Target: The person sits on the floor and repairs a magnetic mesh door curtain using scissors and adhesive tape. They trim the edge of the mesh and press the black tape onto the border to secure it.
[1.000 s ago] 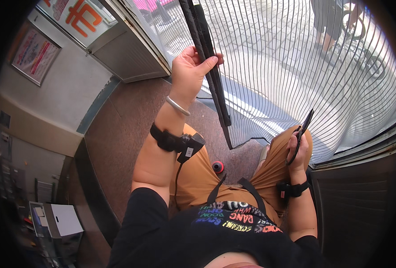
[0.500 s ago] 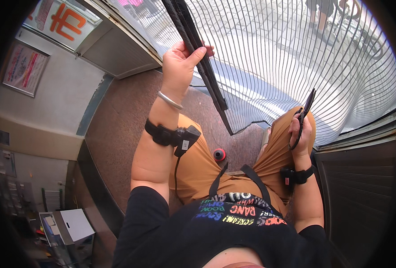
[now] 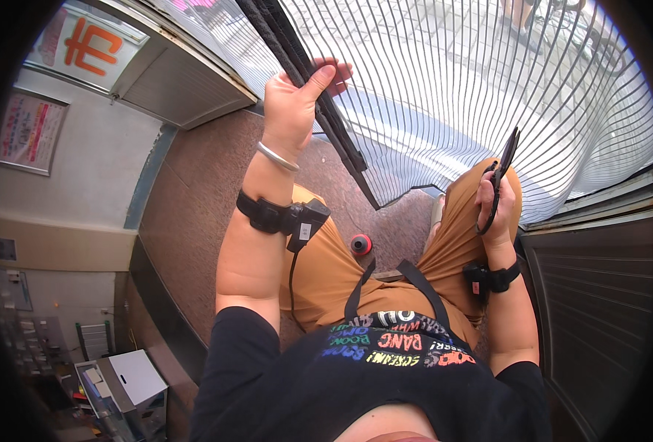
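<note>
Left hand [image 3: 291, 107] pinches black strip [image 3: 334, 123], top cut off; right hand [image 3: 505, 205] grips scissors [image 3: 509, 152], partly hidden.

wall [image 3: 94, 184]: white, framed poster [image 3: 32, 132] | floor [image 3: 197, 158]: reddish-brown | door [image 3: 183, 85]: grey, panelled, at left | daylight: bright outside

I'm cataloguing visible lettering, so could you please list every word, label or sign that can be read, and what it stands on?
I won't copy wording, only locate it.
Black shirt: multicoloured English words, several legible.
White panel, upper left: one large orange character, legible; pink lettering, blurred.
Framed wall poster: too blurred to read.
White label on the left forearm's device: too small to read.
Red label on the right wrist's device: likewise unreadable.
</note>
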Demonstrator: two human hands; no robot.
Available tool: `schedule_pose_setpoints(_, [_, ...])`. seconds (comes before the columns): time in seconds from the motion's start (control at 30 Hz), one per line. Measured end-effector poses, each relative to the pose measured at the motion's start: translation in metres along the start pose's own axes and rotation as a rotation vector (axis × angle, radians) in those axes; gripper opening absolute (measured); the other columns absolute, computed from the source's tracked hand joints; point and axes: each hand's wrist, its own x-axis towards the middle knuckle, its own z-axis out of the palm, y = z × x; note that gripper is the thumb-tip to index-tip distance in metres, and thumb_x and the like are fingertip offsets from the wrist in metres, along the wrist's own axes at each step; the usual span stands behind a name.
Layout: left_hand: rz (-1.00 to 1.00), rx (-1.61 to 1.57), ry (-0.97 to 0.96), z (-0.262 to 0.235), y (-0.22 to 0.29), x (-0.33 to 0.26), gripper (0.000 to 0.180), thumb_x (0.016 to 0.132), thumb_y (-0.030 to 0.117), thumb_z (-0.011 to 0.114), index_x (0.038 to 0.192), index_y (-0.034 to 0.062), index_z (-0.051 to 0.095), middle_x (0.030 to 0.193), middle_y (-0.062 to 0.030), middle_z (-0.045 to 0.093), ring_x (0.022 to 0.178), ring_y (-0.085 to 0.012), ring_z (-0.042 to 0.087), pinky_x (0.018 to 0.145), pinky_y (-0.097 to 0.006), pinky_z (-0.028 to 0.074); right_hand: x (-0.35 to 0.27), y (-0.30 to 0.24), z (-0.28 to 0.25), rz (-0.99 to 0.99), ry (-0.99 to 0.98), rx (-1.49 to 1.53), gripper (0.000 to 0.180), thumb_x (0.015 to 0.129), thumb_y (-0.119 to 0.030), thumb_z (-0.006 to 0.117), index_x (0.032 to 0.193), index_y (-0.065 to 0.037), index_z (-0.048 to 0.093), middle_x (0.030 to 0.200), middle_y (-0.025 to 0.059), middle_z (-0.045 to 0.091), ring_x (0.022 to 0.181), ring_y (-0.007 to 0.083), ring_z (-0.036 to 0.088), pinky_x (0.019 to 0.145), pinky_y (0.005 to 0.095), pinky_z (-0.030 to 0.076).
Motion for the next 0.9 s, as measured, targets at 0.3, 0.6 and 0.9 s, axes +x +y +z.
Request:
schedule_pose_setpoints(0.3, [-0.059,-0.043,-0.009,0.003,0.004,0.000,0.020,0.088,0.007,0.056,0.104,-0.0055,0.055,0.098,-0.0180,0.063,0.091,-0.0264,0.063,0.080,-0.036,0.052,-0.001,-0.005,0.002,-0.001,0.015,-0.010,0.024,0.090,-0.023,0.052,0.079,-0.002,0.048,0.062,-0.0028,0.039,0.056,0.0052,0.035,0.050,0.0212,0.029])
schedule_pose_setpoints(0.6, [-0.085,-0.022,0.003,-0.001,-0.006,-0.003,0.017,0.088,0.007,0.056,0.102,-0.0031,0.055,0.097,-0.0172,0.064,0.090,-0.0258,0.063,0.080,-0.036,0.052,-0.001,-0.001,0.000,0.000,0.003,-0.012,0.026,0.089,-0.024,0.051,0.078,-0.001,0.048,0.063,-0.0012,0.038,0.057,0.0068,0.035,0.051,0.0226,0.029])
schedule_pose_setpoints(0.9, [-0.161,0.004,0.029,-0.011,-0.025,-0.009,0.014,0.086,0.006,0.059,0.097,-0.0019,0.056,0.095,-0.0165,0.064,0.088,-0.0240,0.063,0.080,-0.034,0.051,-0.001,-0.007,0.002,0.000,0.007,-0.022,0.025,0.089,-0.023,0.051,0.078,-0.001,0.048,0.064,0.0003,0.039,0.058,0.0083,0.036,0.052,0.0234,0.030])
